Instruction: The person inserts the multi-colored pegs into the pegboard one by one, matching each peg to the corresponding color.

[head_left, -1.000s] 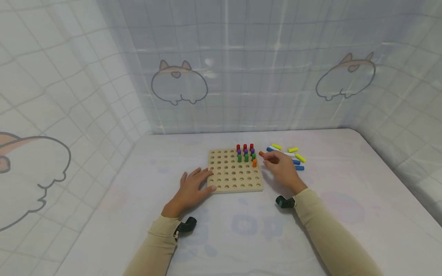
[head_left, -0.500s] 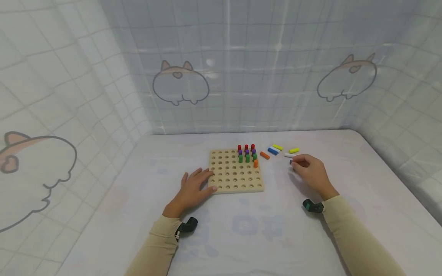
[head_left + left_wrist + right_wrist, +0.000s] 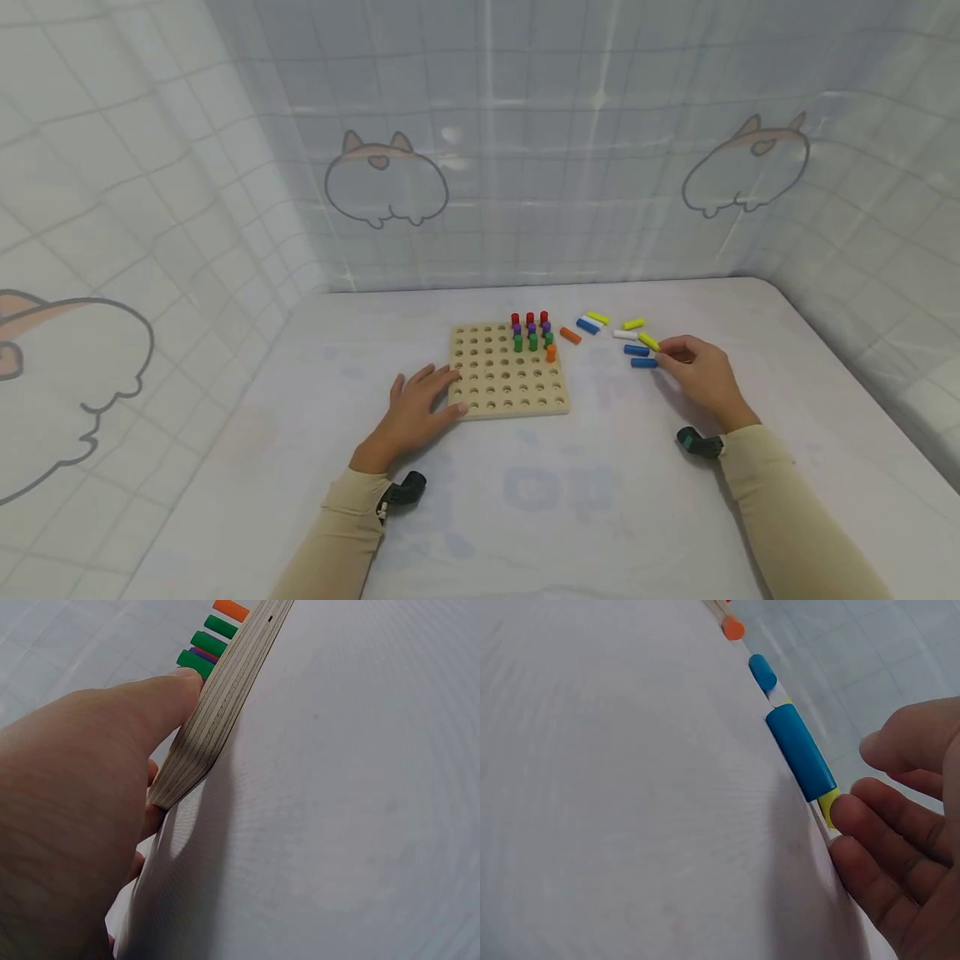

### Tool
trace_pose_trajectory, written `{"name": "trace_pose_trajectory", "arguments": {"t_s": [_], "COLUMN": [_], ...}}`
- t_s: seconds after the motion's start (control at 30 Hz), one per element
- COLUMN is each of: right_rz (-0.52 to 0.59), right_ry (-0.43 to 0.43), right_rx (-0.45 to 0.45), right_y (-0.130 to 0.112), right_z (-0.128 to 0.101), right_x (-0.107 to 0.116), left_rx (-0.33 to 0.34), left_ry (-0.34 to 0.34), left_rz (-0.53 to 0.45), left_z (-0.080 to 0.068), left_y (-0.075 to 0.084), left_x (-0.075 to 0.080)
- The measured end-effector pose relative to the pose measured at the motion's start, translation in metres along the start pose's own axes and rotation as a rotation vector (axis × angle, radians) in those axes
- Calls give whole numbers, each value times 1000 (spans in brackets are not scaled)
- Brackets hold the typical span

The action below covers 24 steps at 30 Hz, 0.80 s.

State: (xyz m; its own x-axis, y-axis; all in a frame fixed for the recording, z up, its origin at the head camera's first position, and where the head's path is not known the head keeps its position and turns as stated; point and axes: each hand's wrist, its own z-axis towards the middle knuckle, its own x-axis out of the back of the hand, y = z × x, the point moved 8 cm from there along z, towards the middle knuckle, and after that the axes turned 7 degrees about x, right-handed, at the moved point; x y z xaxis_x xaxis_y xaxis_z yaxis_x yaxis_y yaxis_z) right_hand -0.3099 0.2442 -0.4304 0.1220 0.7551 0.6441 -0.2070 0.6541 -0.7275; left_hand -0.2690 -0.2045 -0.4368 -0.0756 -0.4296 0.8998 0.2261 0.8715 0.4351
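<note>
On the table is a square wooden pegboard (image 3: 506,392) with rows of holes; red, purple and green pegs stand at its far right, with one orange peg (image 3: 551,353) in front of them. My left hand (image 3: 416,417) rests along the board's left side, thumb over the near corner, fingers spread at the edge. In the left wrist view the thumb lies on the board's top rim. My right hand (image 3: 701,375) is right of the loose pegs, fingertips right at the end of a yellow peg (image 3: 648,342). A gap shows between thumb and fingers in the right wrist view, close to a blue peg (image 3: 801,754).
Loose pegs lie right of the board: an orange one (image 3: 571,335), several blue ones, including the nearest blue peg (image 3: 642,363), white ones such as this white peg (image 3: 625,335), and more yellow ones. A patterned curtain (image 3: 525,208) hangs behind the table.
My right hand has left the orange peg lying beside the board and moved right, past the blue pegs, to the yellow peg. The left hand has stayed at the board.
</note>
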Motion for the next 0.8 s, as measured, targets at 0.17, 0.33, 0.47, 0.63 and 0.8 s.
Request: {"name": "trace_pose_trajectory", "arguments": {"t_s": [0.17, 0.33, 0.47, 0.63, 0.8], "right_rz": [11, -3, -41, -83, -123], "right_ry": [-63, -119, -144, -153, -170], "right_rx": [-10, -24, 10, 18, 35], "right_y": [2, 5, 1, -5, -10], "right_z": [2, 0, 1, 4, 7], "right_x": [-7, -16, -22, -24, -27], "left_rx": [8, 6, 0, -12, -6], "left_ry": [-3, 0, 6, 17, 16], "left_rz": [-2, -7, -7, 1, 2], "left_z": [1, 0, 0, 1, 1], "left_y": [-1, -3, -4, -4, -3], "left_x": [-1, -4, -6, -4, -2]}}
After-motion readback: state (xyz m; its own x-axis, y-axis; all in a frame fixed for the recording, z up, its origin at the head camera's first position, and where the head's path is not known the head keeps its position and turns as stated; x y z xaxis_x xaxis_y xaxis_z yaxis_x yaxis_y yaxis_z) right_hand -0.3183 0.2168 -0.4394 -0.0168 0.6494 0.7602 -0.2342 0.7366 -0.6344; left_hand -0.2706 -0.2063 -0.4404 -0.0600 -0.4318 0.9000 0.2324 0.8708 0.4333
